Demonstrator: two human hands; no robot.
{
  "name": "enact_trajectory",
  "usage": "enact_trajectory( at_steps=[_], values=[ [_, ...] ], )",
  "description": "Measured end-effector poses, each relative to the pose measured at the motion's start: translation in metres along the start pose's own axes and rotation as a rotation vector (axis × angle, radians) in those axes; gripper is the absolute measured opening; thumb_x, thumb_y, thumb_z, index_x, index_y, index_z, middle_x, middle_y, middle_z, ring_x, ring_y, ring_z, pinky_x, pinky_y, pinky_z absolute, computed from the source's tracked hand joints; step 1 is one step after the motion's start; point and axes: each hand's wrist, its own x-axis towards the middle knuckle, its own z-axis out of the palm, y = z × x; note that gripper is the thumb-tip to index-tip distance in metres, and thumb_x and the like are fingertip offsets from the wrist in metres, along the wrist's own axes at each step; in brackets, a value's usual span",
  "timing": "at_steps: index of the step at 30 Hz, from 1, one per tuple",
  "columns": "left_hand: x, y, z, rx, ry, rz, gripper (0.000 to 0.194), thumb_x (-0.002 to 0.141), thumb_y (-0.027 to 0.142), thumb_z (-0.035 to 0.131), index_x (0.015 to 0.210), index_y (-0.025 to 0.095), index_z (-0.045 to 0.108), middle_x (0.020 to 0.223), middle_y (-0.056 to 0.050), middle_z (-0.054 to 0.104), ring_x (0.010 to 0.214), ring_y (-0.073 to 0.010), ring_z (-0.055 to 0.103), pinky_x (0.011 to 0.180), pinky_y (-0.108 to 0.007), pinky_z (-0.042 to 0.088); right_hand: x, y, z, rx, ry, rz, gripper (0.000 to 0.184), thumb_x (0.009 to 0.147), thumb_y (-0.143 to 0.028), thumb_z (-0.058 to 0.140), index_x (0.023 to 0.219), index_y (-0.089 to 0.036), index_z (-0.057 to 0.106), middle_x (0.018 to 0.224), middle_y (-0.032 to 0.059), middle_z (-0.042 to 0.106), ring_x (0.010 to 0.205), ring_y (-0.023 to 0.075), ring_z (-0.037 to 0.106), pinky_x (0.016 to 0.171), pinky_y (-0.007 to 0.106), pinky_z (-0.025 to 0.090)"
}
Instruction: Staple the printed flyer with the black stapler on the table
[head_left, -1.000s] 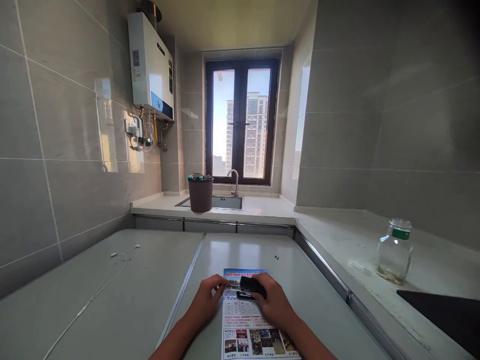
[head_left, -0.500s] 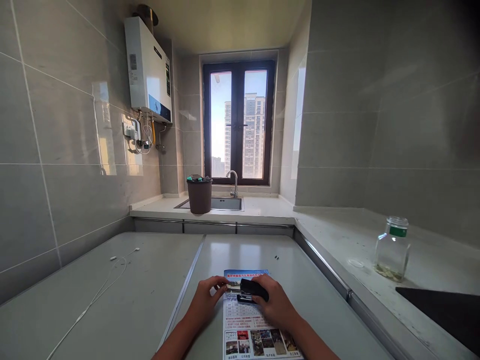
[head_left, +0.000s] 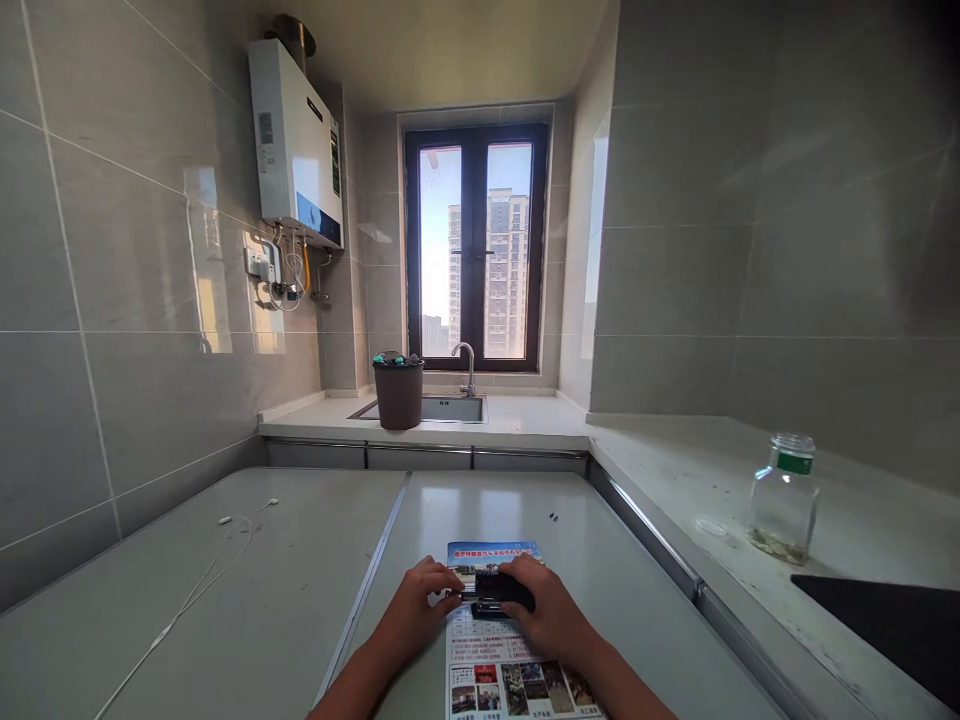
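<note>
A black stapler (head_left: 491,590) lies sideways over a printed flyer (head_left: 480,650) on the table. Wrapped round its right end is my right hand (head_left: 544,605), fingers on top and thumb at the near side. My left hand (head_left: 424,600) pinches at the stapler's left end, where a strip of metal shows between the black parts. The fingertips cover whatever small part they may hold there. Beyond the flyer, two small dark bits (head_left: 553,517) lie on the table, too small to make out.
A white cable (head_left: 187,600) trails over the left half of the table (head_left: 315,560). On the right counter stand a glass jar (head_left: 784,500) and a clear round lid (head_left: 711,526). A brown bin (head_left: 399,393) sits by the sink (head_left: 454,408) under the window.
My left hand has shifted slightly right, closer against the stapler's end. The stapler and my right hand have moved a little nearer to me and tilted slightly.
</note>
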Motion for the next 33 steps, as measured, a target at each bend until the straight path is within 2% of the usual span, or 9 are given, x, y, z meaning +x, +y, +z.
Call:
enact_trajectory(
  at_steps=[4, 9, 15, 24, 28, 33],
  values=[
    [-0.001, -0.001, 0.002, 0.008, -0.026, 0.003, 0.021, 0.078, 0.007, 0.071, 0.084, 0.024, 0.081, 0.090, -0.005, 0.077, 0.083, -0.0200, 0.063, 0.076, -0.032, 0.049, -0.001, 0.004, 0.002, -0.020, -0.010, -0.031, 0.044, 0.081, -0.024, 0.069, 0.125, -0.023, 0.068, 0.123, 0.0110, 0.070, 0.117, 0.0304, 0.062, 0.105, 0.048, 0.046],
    [0.000, 0.000, 0.001, 0.035, -0.048, -0.014, 0.019, 0.076, 0.007, 0.073, 0.082, 0.024, 0.081, 0.087, -0.005, 0.077, 0.082, -0.0207, 0.062, 0.074, -0.032, 0.048, -0.001, 0.003, 0.002, -0.021, -0.018, -0.033, 0.047, 0.080, -0.023, 0.070, 0.126, -0.024, 0.068, 0.125, 0.0113, 0.070, 0.121, 0.0315, 0.061, 0.107, 0.049, 0.045],
    [-0.001, 0.006, -0.001, 0.005, -0.053, 0.015, 0.021, 0.077, 0.007, 0.073, 0.083, 0.025, 0.081, 0.089, -0.005, 0.078, 0.089, -0.0221, 0.064, 0.081, -0.034, 0.048, 0.000, -0.001, -0.001, -0.018, -0.030, -0.048, 0.045, 0.082, -0.024, 0.069, 0.127, -0.023, 0.068, 0.124, 0.0112, 0.071, 0.120, 0.0305, 0.062, 0.107, 0.048, 0.045],
    [-0.002, 0.012, -0.004, 0.009, -0.080, 0.011, 0.019, 0.080, 0.013, 0.071, 0.088, 0.025, 0.083, 0.095, -0.006, 0.079, 0.093, -0.0239, 0.063, 0.084, -0.036, 0.050, 0.000, -0.004, -0.004, 0.010, -0.011, -0.051, 0.042, 0.081, -0.024, 0.070, 0.123, -0.024, 0.070, 0.119, 0.0098, 0.072, 0.114, 0.0298, 0.063, 0.104, 0.046, 0.047],
    [-0.001, 0.011, -0.005, 0.013, -0.061, 0.022, 0.018, 0.083, 0.014, 0.071, 0.089, 0.027, 0.082, 0.096, -0.006, 0.078, 0.093, -0.0234, 0.064, 0.087, -0.038, 0.050, 0.001, -0.006, -0.006, 0.041, 0.026, -0.015, 0.037, 0.081, -0.022, 0.070, 0.118, -0.024, 0.070, 0.115, 0.0090, 0.072, 0.110, 0.0285, 0.064, 0.100, 0.044, 0.049],
    [0.000, 0.004, -0.008, 0.033, 0.006, 0.025, 0.013, 0.090, 0.023, 0.070, 0.093, 0.027, 0.082, 0.101, -0.007, 0.078, 0.097, -0.0243, 0.065, 0.089, -0.038, 0.050, 0.003, 0.000, -0.008, 0.087, 0.085, 0.021, 0.037, 0.080, -0.021, 0.071, 0.116, -0.023, 0.070, 0.115, 0.0092, 0.071, 0.107, 0.0274, 0.065, 0.098, 0.043, 0.050]
  ],
)
